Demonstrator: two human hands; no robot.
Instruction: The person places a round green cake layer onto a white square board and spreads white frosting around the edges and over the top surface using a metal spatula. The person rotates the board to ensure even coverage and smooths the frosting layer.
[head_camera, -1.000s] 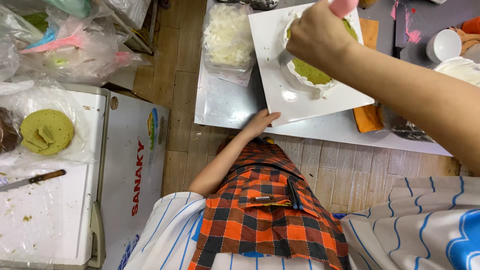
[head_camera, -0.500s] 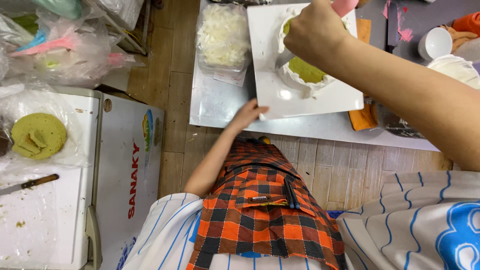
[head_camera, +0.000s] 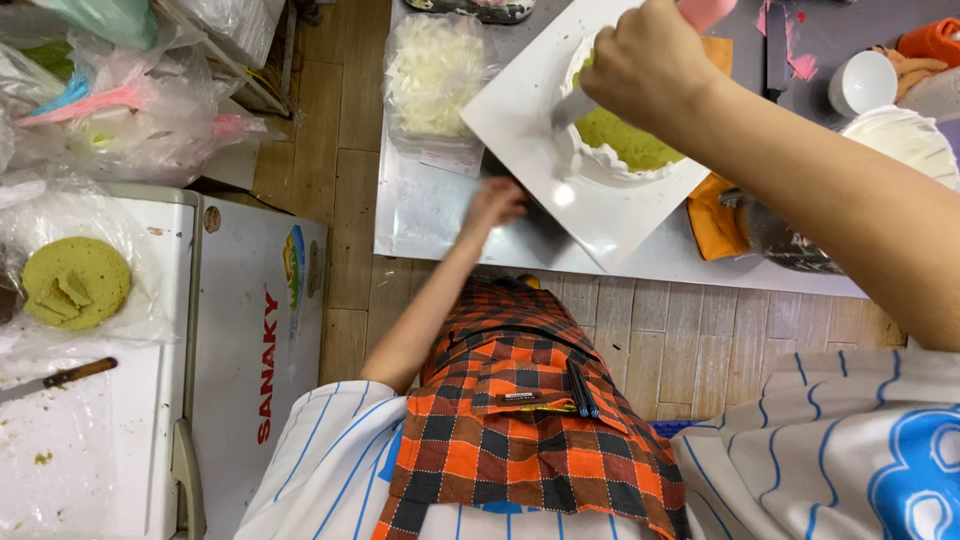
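A green sponge cake (head_camera: 630, 140) ringed with white cream sits on a white square board (head_camera: 540, 150) on the steel table (head_camera: 420, 215). My right hand (head_camera: 650, 65) is above the cake, shut on a tool with a pink handle (head_camera: 705, 12); its grey blade (head_camera: 568, 108) touches the cream at the cake's left side. My left hand (head_camera: 495, 205), blurred, reaches forward with its fingertips at the board's near-left edge. The board lies turned at an angle, one corner over the table's front edge.
A plastic tub of white shavings (head_camera: 435, 75) stands left of the board. An orange cloth (head_camera: 715, 215), a white cup (head_camera: 862, 82) and a cream bowl (head_camera: 905, 140) lie to the right. On the white chest freezer (head_camera: 250, 330) at left are a wrapped green sponge (head_camera: 75, 283) and a knife (head_camera: 60, 378).
The board with the cake has rotated and now sits diagonal. My left hand stayed at its near edge, sweeping with the turn. My right hand stayed over the cake.
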